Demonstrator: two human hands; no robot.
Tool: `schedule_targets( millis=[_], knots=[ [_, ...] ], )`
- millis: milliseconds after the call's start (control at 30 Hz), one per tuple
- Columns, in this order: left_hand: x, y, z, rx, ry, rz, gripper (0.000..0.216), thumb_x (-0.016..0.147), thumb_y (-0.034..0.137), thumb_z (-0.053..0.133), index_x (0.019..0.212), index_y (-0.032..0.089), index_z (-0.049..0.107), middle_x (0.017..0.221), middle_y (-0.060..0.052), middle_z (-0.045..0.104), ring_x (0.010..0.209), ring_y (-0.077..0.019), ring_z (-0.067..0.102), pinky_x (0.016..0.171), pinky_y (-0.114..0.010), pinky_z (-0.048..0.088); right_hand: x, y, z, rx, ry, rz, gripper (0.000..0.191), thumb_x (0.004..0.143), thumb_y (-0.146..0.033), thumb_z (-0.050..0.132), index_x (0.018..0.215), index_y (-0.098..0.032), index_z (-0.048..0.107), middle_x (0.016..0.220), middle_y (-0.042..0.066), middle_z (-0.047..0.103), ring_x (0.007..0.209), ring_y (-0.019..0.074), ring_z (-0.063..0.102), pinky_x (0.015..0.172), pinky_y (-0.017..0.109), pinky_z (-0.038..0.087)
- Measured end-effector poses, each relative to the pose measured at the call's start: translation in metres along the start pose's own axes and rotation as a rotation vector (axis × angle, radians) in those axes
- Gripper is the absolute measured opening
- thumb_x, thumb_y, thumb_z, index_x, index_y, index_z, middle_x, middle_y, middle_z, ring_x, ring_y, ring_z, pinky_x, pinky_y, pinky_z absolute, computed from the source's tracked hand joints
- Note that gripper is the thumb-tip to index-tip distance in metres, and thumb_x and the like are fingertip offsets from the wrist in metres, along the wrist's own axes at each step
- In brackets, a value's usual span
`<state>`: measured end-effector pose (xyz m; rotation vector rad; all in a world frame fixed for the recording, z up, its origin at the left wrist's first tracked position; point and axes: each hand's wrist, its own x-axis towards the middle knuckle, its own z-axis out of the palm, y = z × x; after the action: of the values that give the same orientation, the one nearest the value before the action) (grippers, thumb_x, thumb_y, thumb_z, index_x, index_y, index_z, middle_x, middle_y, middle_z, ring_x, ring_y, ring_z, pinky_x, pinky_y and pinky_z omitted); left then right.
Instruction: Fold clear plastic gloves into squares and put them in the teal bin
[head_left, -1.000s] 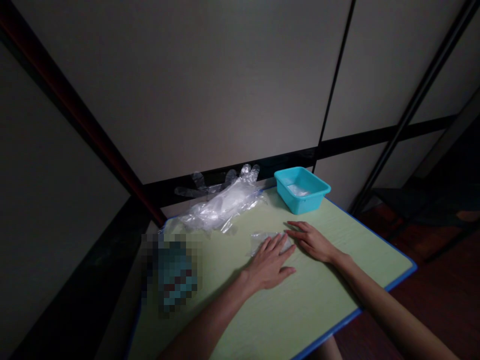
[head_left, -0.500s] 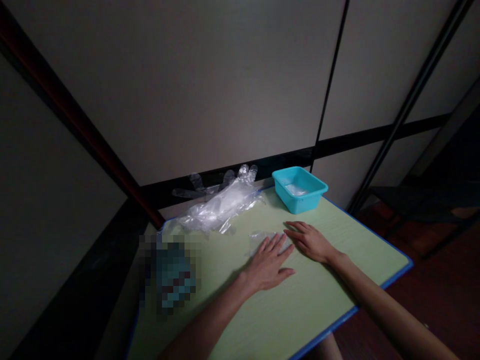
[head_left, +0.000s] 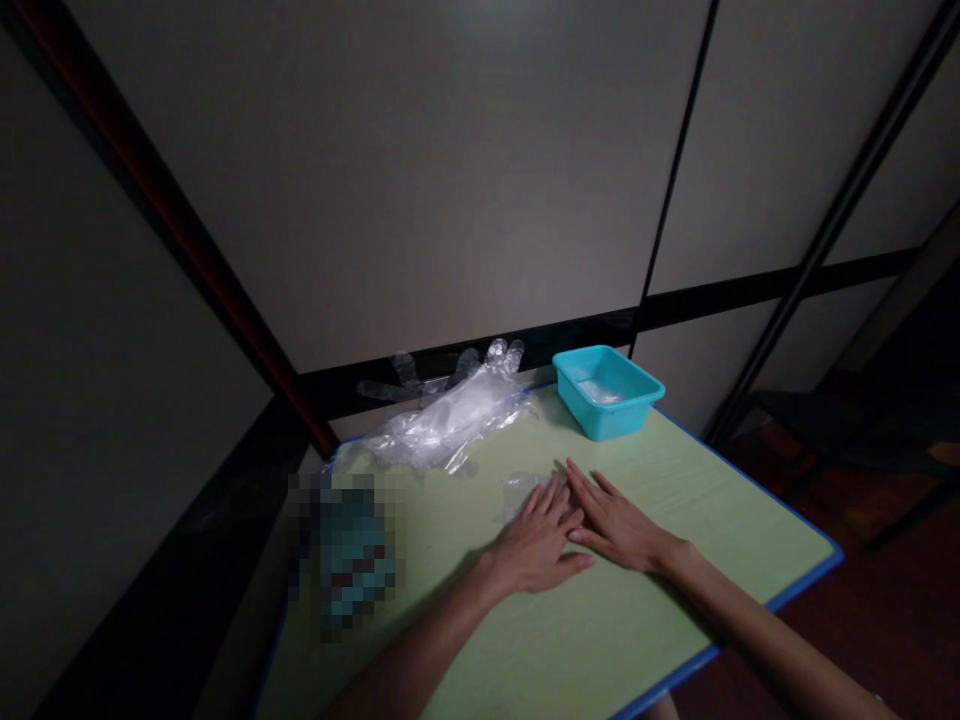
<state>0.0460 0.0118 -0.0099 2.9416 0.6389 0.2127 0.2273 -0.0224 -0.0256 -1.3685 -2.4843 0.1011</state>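
A small piece of clear plastic film (head_left: 517, 490), perhaps a folded disposable glove, lies flat on the light green tabletop (head_left: 510, 650). My left hand (head_left: 536, 545) rests palm down over its near right part, fingers stretched out, hiding some of it. Beside it, my right hand (head_left: 619, 522) is also flat with fingers extended, its fingertips touching or nearly touching the left fingers at the film's right edge. Behind them spreads a pile of clear plastic disposable gloves (head_left: 457, 415). A turquoise basket (head_left: 619, 415) at the back right holds some clear plastic.
A blurred-out greenish item (head_left: 352, 550) sits on the table's left side. Blue edging (head_left: 806, 577) runs round the tabletop. Pale cabinet panels (head_left: 465, 200) with a dark band rise right behind the table. A dark chair or stool (head_left: 847, 435) stands at the far right.
My right hand has moved slightly toward me and left, closing up against my left hand's fingers. The left hand stays over the film. The whole view has shifted a little.
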Motion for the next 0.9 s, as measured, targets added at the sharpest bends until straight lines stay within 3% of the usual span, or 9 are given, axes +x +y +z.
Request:
schedule_targets(
  millis=[100, 200, 467, 700, 900],
  knots=[
    [0.001, -0.001, 0.003, -0.012, 0.027, -0.064, 0.071, 0.085, 0.053, 0.024, 0.134, 0.005, 0.008, 0.141, -0.017, 0.006, 0.130, -0.0215, 0.001, 0.104, -0.036, 0.014, 0.000, 0.000, 0.002, -0.032, -0.006, 0.007, 0.077, 0.085, -0.050, 0.030, 0.135, -0.009, -0.012, 0.140, 0.020, 0.008, 0.128, 0.0225, 0.012, 0.102, 0.047, 0.016],
    [0.001, -0.001, 0.008, 0.024, 0.054, -0.134, 0.070, 0.086, 0.053, 0.017, 0.133, 0.001, 0.009, 0.140, -0.018, 0.010, 0.130, -0.0215, 0.002, 0.104, -0.035, 0.015, -0.001, -0.001, 0.004, -0.070, -0.017, -0.005, 0.070, 0.086, -0.049, 0.027, 0.136, -0.010, -0.002, 0.138, 0.020, 0.017, 0.127, 0.0247, 0.017, 0.100, 0.051, 0.016],
    [-0.010, -0.005, 0.005, 0.129, 0.045, -0.185, 0.071, 0.084, 0.057, 0.015, 0.133, 0.005, 0.017, 0.140, -0.014, 0.016, 0.130, -0.0214, 0.008, 0.104, -0.035, 0.014, 0.001, -0.003, 0.004, -0.122, -0.064, 0.024, 0.066, 0.086, -0.052, 0.022, 0.136, -0.012, 0.008, 0.139, 0.017, 0.017, 0.128, 0.0245, 0.016, 0.100, 0.052, 0.014],
    [-0.032, -0.026, -0.004, 0.179, -0.015, -0.314, 0.070, 0.084, 0.055, 0.020, 0.132, 0.004, 0.021, 0.140, -0.015, 0.017, 0.129, -0.0221, 0.011, 0.103, -0.039, 0.016, 0.001, -0.003, 0.003, -0.098, -0.054, 0.042, 0.068, 0.085, -0.055, 0.023, 0.136, -0.013, 0.010, 0.139, 0.016, 0.017, 0.128, 0.0243, 0.017, 0.100, 0.052, 0.014],
    [-0.047, -0.042, -0.002, 0.172, 0.029, -0.371, 0.065, 0.085, 0.052, 0.023, 0.132, 0.006, 0.022, 0.139, -0.015, 0.018, 0.129, -0.0216, 0.013, 0.103, -0.039, 0.016, 0.001, -0.006, 0.001, -0.040, -0.049, 0.059, 0.068, 0.084, -0.055, 0.025, 0.136, -0.012, 0.013, 0.138, 0.017, 0.019, 0.127, 0.0247, 0.018, 0.100, 0.052, 0.013]
  ],
)
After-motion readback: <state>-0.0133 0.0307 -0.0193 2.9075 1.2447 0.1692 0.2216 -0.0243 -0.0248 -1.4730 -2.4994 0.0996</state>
